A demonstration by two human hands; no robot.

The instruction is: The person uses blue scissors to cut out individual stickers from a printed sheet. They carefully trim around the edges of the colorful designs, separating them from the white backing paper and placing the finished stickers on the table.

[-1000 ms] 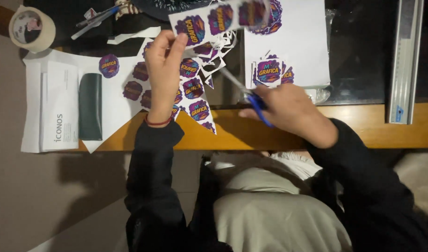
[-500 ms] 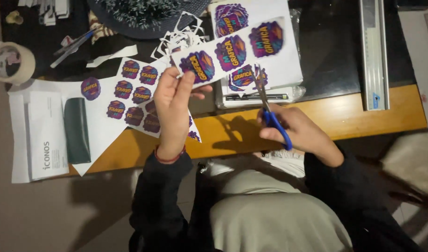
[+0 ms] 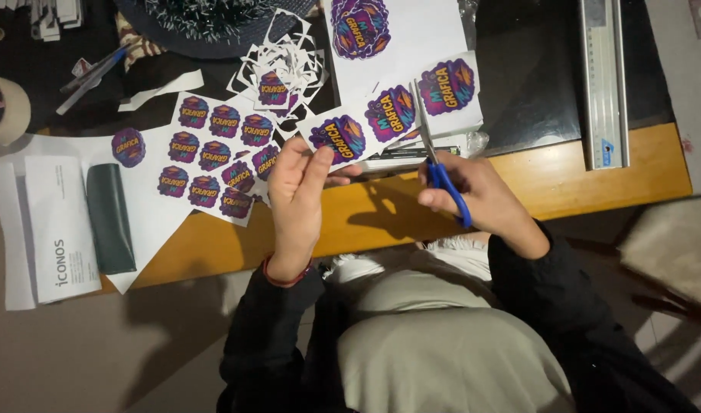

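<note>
My left hand [image 3: 298, 200] pinches the near end of a white paper strip [image 3: 396, 108] printed with three purple round stickers. It holds the strip slanting up and to the right above the desk. My right hand [image 3: 480, 199] grips blue-handled scissors [image 3: 434, 157]. Their blades point up into the strip between the middle and the right sticker. Under the left hand lie several cut-out purple stickers [image 3: 216, 149] on a white sheet.
Paper offcuts [image 3: 285, 61] are piled at the back. A sticker sheet [image 3: 400, 30] lies behind the strip. A metal ruler [image 3: 603, 84] lies at the right, a tape roll [image 3: 2, 107] at the far left, and a dark case [image 3: 109, 218] and a white booklet [image 3: 60, 229] at the left. The wooden desk edge [image 3: 564, 180] runs in front.
The strip has swung out to the right of my left hand. The scissors rose from the desk edge and their blades now reach into the strip. The view shifted left.
</note>
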